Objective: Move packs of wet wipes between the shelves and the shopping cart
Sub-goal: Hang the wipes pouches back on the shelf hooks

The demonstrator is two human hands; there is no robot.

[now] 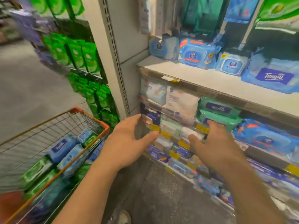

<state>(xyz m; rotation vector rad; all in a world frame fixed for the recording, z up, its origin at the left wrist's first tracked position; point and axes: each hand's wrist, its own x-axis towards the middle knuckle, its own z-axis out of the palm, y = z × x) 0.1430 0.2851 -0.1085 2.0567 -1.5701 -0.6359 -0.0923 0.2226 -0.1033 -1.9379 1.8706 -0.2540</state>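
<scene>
Both my hands reach toward a lower shelf of wet wipe packs. My left hand is open, fingers spread, just in front of the shelf edge. My right hand is also open, its fingertips near a white pack beside a pale green pack. Neither hand holds anything. The wire shopping cart with an orange rim stands at lower left, holding several blue packs and green packs.
A white upper shelf carries blue wipe packs, including a Tempo pack. Teal Tempo packs sit on the shelf below. A grey upright post divides off green packs at left. Grey floor lies below; a shoe shows.
</scene>
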